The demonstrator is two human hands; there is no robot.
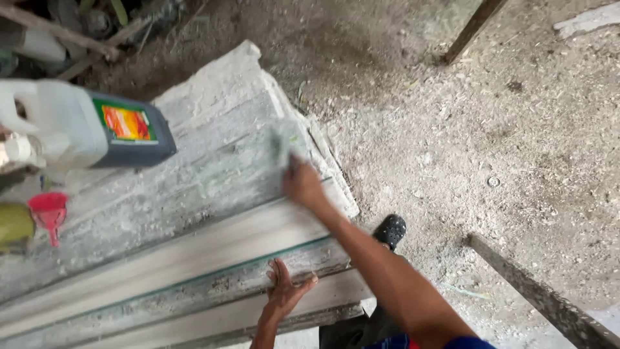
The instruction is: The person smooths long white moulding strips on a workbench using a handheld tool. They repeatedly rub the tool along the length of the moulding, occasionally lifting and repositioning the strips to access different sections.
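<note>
Pressing flat, fingers spread and gripping nothing, the left hand [284, 291] rests on the near ridge of a long moulded panel [194, 194], pale grey, chalky and stepped in parallel ridges. The right hand [302, 184] reaches across to the panel's far end, closed on a blurred pale sheet or pad [283, 141] held against the dusty surface. On the panel's left stand a white plastic jug [77, 129] with a dark base and a red funnel [49, 213]. Below, gritty earthen floor [484, 142].
</note>
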